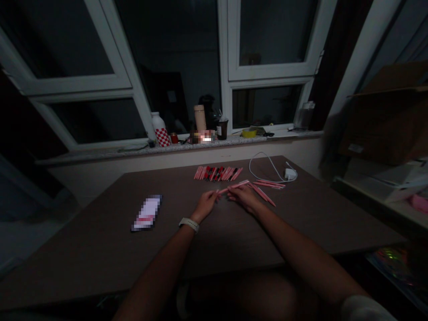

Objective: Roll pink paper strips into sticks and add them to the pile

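My left hand (206, 203) and my right hand (243, 197) meet over the dark brown table (100, 240), fingers pinched on the two ends of a thin pink pen (224, 190). A watch with a pale band sits on my left wrist (189, 224). Beyond the hands lies a row of several pink and red pens (218, 173). More loose pink pens (267, 187) are scattered just right of my right hand.
A white charger with its cable (290, 174) lies at the table's far right. A blurred flat object (147, 212) lies on the left. The windowsill (133, 150) carries bottles, cups and a tape roll. Cardboard boxes and shelves stand on the right.
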{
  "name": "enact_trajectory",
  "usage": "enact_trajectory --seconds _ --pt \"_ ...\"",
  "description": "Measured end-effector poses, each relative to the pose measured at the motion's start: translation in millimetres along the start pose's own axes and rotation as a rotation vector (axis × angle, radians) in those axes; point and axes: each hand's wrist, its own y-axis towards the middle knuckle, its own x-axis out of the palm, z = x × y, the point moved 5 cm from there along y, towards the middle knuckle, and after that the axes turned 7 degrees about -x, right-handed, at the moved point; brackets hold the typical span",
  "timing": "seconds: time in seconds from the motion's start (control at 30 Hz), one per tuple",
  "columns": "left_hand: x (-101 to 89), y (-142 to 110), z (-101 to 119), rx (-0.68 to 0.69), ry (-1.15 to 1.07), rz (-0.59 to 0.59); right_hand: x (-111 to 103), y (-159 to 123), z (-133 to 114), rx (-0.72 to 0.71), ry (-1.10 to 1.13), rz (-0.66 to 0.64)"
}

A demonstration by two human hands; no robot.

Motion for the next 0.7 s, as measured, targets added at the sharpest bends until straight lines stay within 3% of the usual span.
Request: enact_trajectory --seconds 0.2,0.7 --pt "-2.7 1.1 -2.2 -0.020 -0.047 0.045 -6.2 3.1 -0.3 0.014 0.017 0.077" --pt "-4.2 -0.3 -1.7 -0.025 -0.015 0.079 -6.7 2.0 9.6 0.089 -0.088 0.037"
